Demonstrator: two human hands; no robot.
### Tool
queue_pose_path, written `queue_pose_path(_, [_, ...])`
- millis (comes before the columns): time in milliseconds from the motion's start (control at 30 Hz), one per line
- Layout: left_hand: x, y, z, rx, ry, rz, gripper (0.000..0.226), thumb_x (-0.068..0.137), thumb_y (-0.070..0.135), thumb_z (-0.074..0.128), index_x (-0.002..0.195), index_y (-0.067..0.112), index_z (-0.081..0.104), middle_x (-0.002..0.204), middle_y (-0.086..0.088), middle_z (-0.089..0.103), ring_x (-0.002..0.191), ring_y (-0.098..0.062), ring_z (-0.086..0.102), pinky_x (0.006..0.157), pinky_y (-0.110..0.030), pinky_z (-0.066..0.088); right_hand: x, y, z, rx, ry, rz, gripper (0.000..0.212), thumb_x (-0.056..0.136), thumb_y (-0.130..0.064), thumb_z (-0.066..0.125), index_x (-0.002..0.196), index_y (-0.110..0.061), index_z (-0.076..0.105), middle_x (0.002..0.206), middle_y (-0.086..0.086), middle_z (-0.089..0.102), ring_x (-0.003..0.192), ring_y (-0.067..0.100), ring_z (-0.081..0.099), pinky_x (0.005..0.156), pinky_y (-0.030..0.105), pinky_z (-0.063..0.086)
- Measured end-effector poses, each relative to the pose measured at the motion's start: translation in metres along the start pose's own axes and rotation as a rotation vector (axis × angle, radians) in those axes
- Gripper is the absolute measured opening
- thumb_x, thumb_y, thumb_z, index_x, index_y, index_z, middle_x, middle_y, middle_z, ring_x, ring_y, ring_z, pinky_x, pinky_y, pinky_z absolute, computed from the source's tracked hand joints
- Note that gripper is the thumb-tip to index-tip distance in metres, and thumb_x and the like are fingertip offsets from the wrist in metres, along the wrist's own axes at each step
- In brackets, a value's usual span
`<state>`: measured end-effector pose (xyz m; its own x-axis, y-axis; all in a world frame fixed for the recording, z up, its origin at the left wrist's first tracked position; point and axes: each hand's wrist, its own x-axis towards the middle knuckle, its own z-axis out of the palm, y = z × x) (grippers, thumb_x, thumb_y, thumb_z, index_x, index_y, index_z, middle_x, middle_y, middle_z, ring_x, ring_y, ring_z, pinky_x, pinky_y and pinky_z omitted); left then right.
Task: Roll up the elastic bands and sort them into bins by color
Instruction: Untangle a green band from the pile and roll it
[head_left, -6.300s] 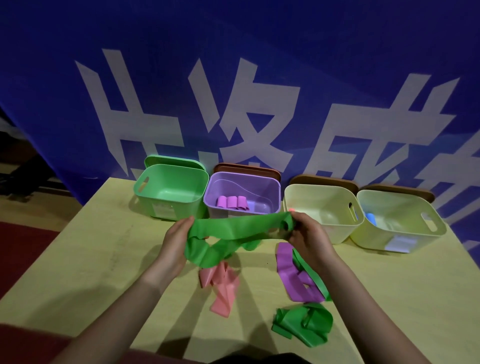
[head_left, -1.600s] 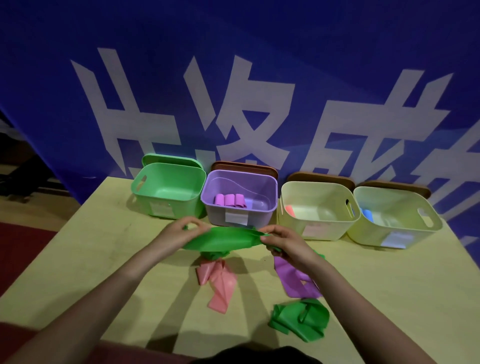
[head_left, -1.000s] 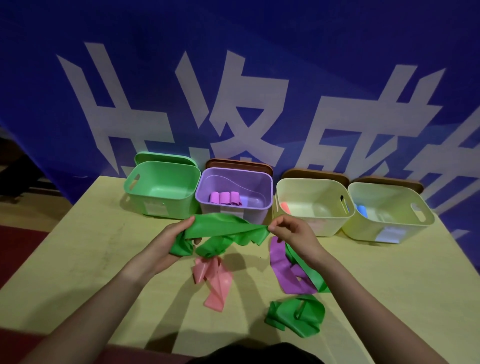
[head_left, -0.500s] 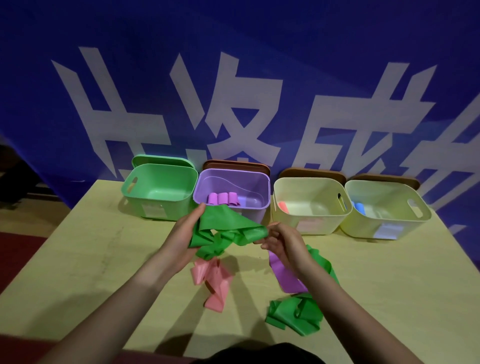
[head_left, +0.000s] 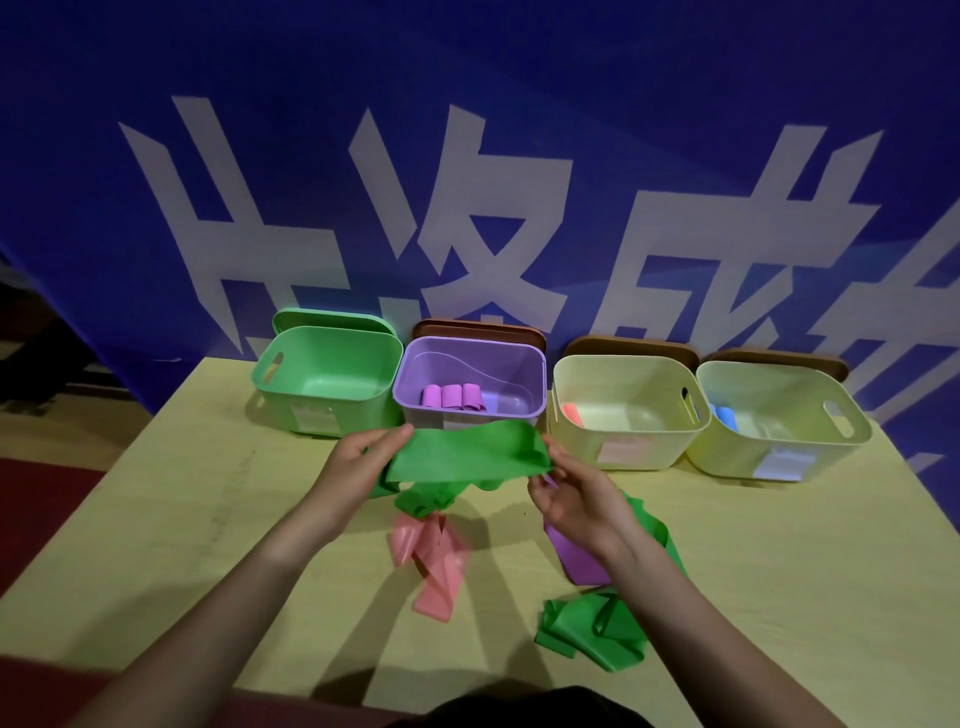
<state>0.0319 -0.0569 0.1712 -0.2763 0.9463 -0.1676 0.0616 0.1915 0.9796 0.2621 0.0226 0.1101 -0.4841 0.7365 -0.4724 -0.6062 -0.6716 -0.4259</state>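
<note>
table (head_left: 779, 571): pale yellow-green top, faint scuffs at left | banner (head_left: 519, 104): blue, large white characters, hangs behind the table's far edge | floor (head_left: 47, 488): dark red strip at left, a tan strip beyond it near the banner

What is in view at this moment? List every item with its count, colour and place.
Bins: 4; green bin, purple bin, two pale yellow bins; row at the table's far edge.
Rolled bands: 3 purple rolls in the purple bin; 1 pink roll and 1 blue roll in the pale yellow bins.
Loose bands: held green band; pink band, purple band, second green band, crumpled green band on the table.
Lids: 1 green, 3 brown; behind the bins.
Table: 1, pale yellow.
Banner: blue, white characters, behind.
Hands: left hand, right hand, pinching the held green band.
</note>
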Motion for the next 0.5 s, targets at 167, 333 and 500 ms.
queue_pose_path(167, [0.008, -0.022, -0.012, 0.221, 0.014, -0.003, 0.033, 0.094, 0.025, 0.057, 0.081, -0.002, 0.071, 0.088, -0.016, 0.068, 0.082, -0.018, 0.063, 0.073, -0.023, 0.043, 0.003, -0.007, -0.002, 0.269, -0.094, 0.015, 0.080, 0.033, 0.014, 0.091, 0.106, -0.004, 0.064, 0.092, 0.015, 0.071, 0.076, 0.026, 0.071, 0.062, 0.032, 0.059])
queue_pose_path(333, [0.008, -0.023, -0.012, 0.229, 0.079, -0.061, 0.025, 0.094, 0.027, 0.058, 0.074, 0.022, 0.071, 0.069, 0.014, 0.070, 0.071, 0.005, 0.062, 0.068, -0.012, 0.044, -0.004, -0.004, 0.002, 0.131, -0.086, 0.017, 0.027, 0.058, 0.009, 0.083, 0.079, 0.002, 0.068, 0.085, 0.014, 0.066, 0.071, 0.018, 0.064, 0.062, 0.028, 0.057])
queue_pose_path(500, [0.010, -0.020, -0.018, 0.245, 0.109, -0.062, 0.024, 0.093, 0.028, 0.058, 0.078, 0.016, 0.072, 0.084, -0.002, 0.072, 0.082, -0.014, 0.063, 0.074, -0.027, 0.044, -0.003, -0.002, -0.001, -0.312, 0.056, -0.114, 0.009, 0.088, 0.001, 0.054, 0.090, -0.005, 0.062, 0.072, 0.003, 0.067, 0.062, 0.007, 0.060, 0.055, 0.015, 0.050])
